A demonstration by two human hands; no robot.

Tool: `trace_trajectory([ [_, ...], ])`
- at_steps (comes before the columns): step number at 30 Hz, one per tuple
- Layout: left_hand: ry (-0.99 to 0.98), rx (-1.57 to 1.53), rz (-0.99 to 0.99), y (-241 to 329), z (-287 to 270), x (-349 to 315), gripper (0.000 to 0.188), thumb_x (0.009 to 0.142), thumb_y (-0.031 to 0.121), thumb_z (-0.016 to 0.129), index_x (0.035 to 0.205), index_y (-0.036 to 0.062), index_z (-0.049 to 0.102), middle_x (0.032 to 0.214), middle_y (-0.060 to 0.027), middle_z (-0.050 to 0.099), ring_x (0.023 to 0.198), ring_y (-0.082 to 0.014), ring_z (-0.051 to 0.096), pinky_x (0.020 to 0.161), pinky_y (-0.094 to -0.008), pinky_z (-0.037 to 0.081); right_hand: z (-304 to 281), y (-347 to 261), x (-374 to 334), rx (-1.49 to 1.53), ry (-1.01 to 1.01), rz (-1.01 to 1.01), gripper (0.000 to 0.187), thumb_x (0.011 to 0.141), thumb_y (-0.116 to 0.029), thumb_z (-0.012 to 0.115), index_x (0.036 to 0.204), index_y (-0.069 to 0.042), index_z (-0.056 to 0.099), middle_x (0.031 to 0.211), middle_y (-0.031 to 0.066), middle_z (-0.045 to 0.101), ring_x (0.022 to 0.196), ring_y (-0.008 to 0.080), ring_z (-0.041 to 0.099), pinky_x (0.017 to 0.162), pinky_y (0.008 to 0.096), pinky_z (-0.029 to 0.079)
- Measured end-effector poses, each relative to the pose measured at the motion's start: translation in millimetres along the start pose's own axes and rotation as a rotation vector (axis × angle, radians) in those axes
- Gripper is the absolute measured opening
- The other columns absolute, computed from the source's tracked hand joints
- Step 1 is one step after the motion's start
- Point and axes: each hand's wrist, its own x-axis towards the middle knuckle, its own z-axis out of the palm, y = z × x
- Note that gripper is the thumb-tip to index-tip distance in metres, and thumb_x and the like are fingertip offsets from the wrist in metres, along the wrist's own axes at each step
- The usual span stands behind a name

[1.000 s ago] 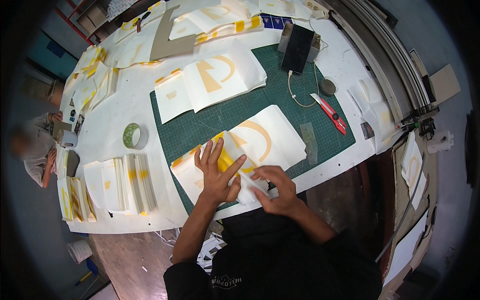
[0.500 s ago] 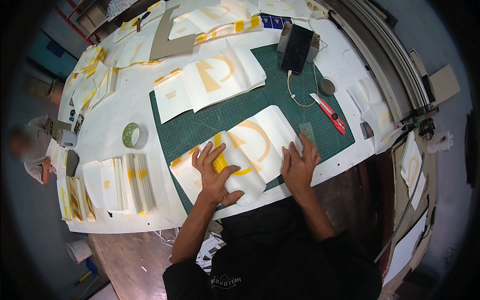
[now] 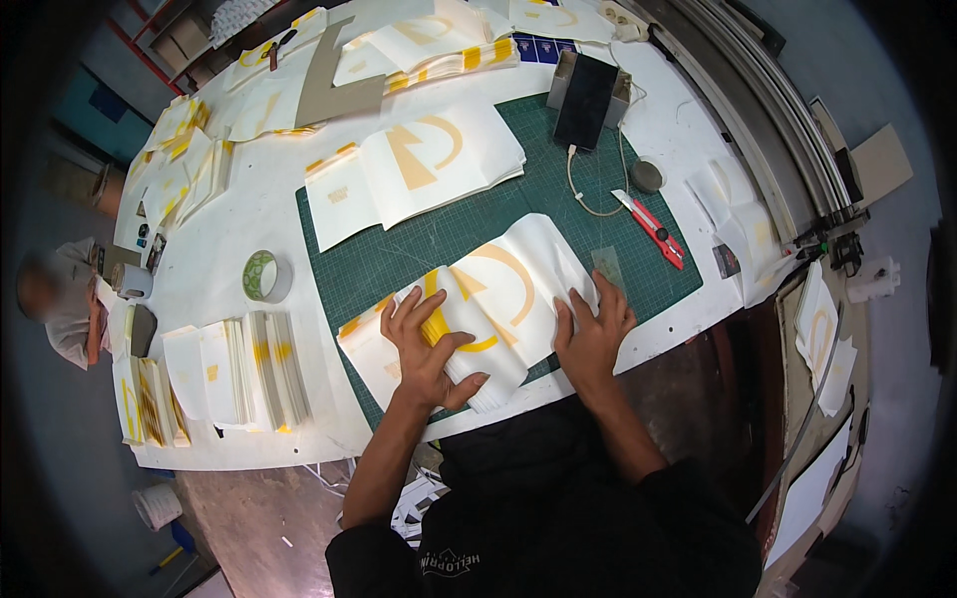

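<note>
Closest to us, the left hand [image 3: 424,359] lies spread and open across the folded, yellow-marked left part of the printed sheets [image 3: 508,274]. And look at the right hand [image 3: 593,344]! A second ago we had it beside the left, at the fold's near edge; now it's over at the sheets' right end, fingertips on the paper, and we can't tell whether its grip is closed. So we'd judge the sheets are being steadied from both sides. Under them we have the green mat [image 3: 419,239], with the red cutter [image 3: 653,234] to the right; farther off, a second stack [image 3: 449,169] hasn't budged.
</note>
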Motion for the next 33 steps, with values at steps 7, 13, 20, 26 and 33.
trace_trajectory([
  [7,-0.017,0.014,-0.002,2,-2,2,0.051,0.082,0.062,0.063,0.089,0.0132,0.074,0.138,-0.0254,0.054,0.140,-0.0447,0.036,0.115,-0.0637,0.015,-16,-17,-14,0.680,-0.082,-0.084,0.052,0.089,-0.025,0.076,0.127,0.005,0.056,0.140,0.0285,0.054,0.126,0.0437,0.052,0.107,0.0512,0.038],
  [13,-0.024,0.025,0.008,2,-3,2,0.050,0.083,0.061,0.061,0.089,0.0132,0.074,0.139,-0.0256,0.053,0.140,-0.0451,0.035,0.114,-0.0648,0.016,-24,-21,-3,0.745,-0.152,-0.112,0.061,0.086,-0.024,0.079,0.134,0.006,0.054,0.130,0.0266,0.062,0.120,0.0382,0.062,0.102,0.0468,0.047],
  [20,-0.027,0.029,0.001,3,-2,3,0.049,0.083,0.060,0.061,0.087,0.0131,0.074,0.139,-0.0253,0.053,0.139,-0.0452,0.036,0.114,-0.0652,0.017,-25,-15,5,0.724,-0.105,-0.118,0.046,0.082,-0.013,0.081,0.122,0.002,0.065,0.124,0.0242,0.064,0.105,0.0347,0.068,0.091,0.0425,0.055],
  [26,0.033,-0.046,-0.002,-1,-2,1,0.042,0.079,0.054,0.068,0.084,0.0126,0.074,0.135,-0.0230,0.057,0.135,-0.0434,0.042,0.113,-0.0637,0.018,-12,-23,4,0.609,-0.057,0.060,0.028,0.081,-0.003,0.079,0.107,0.000,0.068,0.111,0.0209,0.068,0.096,0.0319,0.069,0.085,0.0389,0.054],
  [33,0.012,-0.056,-0.031,-2,-2,0,0.023,0.077,0.032,0.068,0.088,0.0129,0.076,0.138,-0.0235,0.056,0.138,-0.0429,0.040,0.115,-0.0625,0.017,-21,-51,-6,0.740,-0.028,0.059,0.026,0.081,0.004,0.077,0.104,0.002,0.065,0.101,0.0173,0.071,0.092,0.0283,0.072,0.083,0.0328,0.055],
])
